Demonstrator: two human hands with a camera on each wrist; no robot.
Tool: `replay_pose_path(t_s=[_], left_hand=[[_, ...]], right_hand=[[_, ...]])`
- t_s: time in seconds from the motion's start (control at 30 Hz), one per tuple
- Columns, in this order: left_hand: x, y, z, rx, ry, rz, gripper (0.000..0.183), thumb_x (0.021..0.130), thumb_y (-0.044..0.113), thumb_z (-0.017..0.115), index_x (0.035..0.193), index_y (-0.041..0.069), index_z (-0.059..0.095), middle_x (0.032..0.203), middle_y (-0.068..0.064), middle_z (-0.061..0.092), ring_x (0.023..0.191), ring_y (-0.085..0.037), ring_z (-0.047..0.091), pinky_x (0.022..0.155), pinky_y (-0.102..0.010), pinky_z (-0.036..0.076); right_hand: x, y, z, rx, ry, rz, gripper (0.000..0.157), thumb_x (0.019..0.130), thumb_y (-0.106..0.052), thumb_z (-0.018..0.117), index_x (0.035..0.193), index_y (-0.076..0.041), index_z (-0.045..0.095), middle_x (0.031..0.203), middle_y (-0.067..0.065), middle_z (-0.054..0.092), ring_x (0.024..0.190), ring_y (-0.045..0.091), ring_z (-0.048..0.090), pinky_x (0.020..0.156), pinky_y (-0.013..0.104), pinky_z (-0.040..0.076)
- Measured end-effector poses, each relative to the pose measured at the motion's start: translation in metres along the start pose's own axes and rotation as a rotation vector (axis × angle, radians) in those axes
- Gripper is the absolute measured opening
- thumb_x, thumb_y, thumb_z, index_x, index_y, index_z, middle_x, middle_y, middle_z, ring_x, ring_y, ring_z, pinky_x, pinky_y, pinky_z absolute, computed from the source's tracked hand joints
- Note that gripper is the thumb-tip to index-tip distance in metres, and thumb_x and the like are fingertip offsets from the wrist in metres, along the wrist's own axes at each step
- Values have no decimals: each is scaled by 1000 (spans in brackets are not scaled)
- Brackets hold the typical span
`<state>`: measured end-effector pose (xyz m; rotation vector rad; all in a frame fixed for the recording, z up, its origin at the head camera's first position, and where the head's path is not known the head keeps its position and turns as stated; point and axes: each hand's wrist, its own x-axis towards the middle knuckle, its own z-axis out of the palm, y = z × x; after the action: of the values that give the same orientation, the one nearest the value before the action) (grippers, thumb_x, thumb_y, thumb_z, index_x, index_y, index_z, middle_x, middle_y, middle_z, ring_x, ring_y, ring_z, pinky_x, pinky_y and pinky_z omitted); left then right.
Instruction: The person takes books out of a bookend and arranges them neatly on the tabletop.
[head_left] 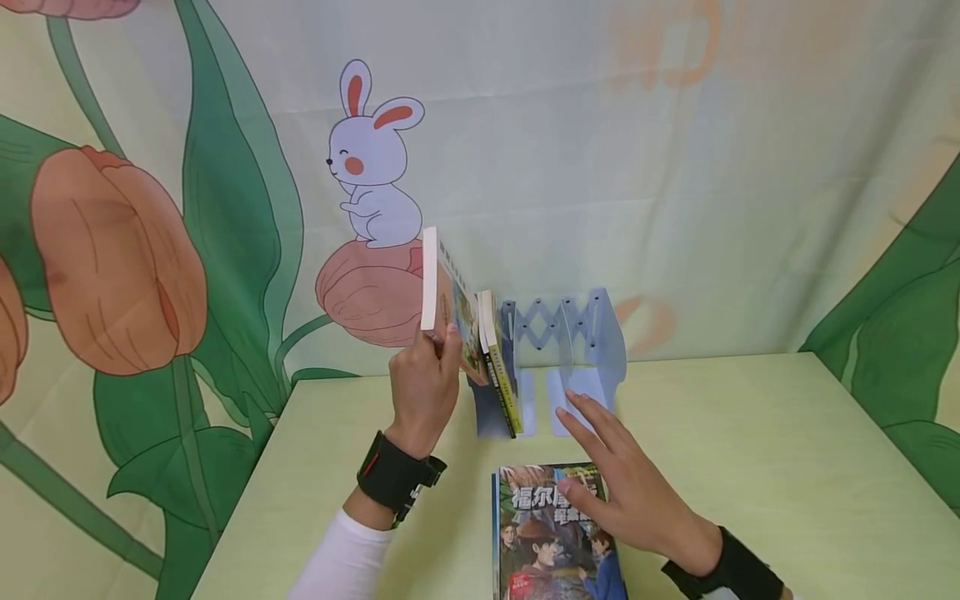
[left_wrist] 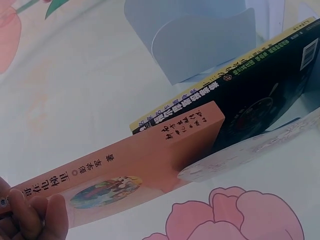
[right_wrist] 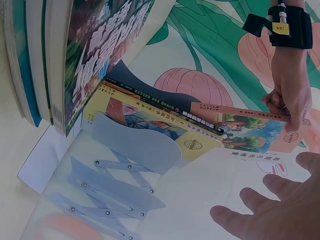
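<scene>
My left hand (head_left: 423, 387) grips an orange-pink paperback book (left_wrist: 145, 150) by its near end. That book is raised, at the left of the rack. The blue-grey expandable book rack (head_left: 611, 342) stands at the back of the table. In its left section lean a yellow book (right_wrist: 135, 117) and a dark-covered book (left_wrist: 270, 100), side by side. My right hand (head_left: 637, 492) has its fingers spread and holds nothing. Below it lies a stack of books, with a comic-style cover (head_left: 547, 542) on top; whether the hand touches it I cannot tell.
The pale yellow-green table (head_left: 750, 450) carries the rack and the stack. Behind it hangs a cloth backdrop (head_left: 517, 167) with a rabbit and tulips printed on it. Black bands (head_left: 397, 475) sit on both wrists.
</scene>
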<state>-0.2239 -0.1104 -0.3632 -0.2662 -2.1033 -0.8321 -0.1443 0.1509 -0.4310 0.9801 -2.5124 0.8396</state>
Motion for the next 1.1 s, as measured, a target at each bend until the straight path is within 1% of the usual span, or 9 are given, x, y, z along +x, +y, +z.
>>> replay_pose_path(t_s=[0.2,0.33,0.53,0.77,0.9,1.0,1.1], left_hand=[[2,3,-3,-4,3,-6,30,102,22,47,79,3,52,51,-5,43,41,-11,33,41,-23,21],[3,4,-5,-3,15,6,29,101,21,47,80,3,52,51,-5,44,41,-11,34,41,-23,22],[5,5,-8,-1,33,17,31,100,19,49,73,4,50,51,-6,43,42,-11,33,43,-23,22],[7,8,-12,-4,44,26,29,100,19,50,78,1,55,53,-8,50,43,-13,39,42,-23,23],[8,9,-15,1,50,29,29,100,19,50,78,1,55,52,-9,50,42,-14,39,42,-23,22],[8,11,-18,4,51,34,27,100,19,50,84,-1,58,54,-11,55,42,-14,40,42,-23,23],[8,13,-20,-1,52,36,27,100,19,51,93,-4,62,63,-15,66,42,-15,44,41,-23,23]], right_hand=[[0,0,0,0,3,3,79,93,-30,65,158,-22,22,165,4,17,153,25,18,114,58,27],[0,0,-1,2,2,7,79,93,-31,65,158,-23,21,166,4,16,153,25,18,114,57,27],[0,-1,-1,7,1,8,79,93,-31,65,158,-24,21,166,4,17,153,25,18,114,58,27],[0,-1,-2,9,7,4,76,94,-31,64,157,-19,25,165,5,17,152,26,18,114,57,27],[-1,-1,-2,4,8,3,76,94,-32,64,158,-21,23,165,5,17,152,26,18,114,57,27],[-1,-1,-2,6,4,10,78,94,-32,64,158,-24,21,165,4,17,153,25,18,114,57,27],[-1,0,-3,5,0,16,78,94,-31,64,158,-23,21,166,4,16,153,25,18,114,57,27]])
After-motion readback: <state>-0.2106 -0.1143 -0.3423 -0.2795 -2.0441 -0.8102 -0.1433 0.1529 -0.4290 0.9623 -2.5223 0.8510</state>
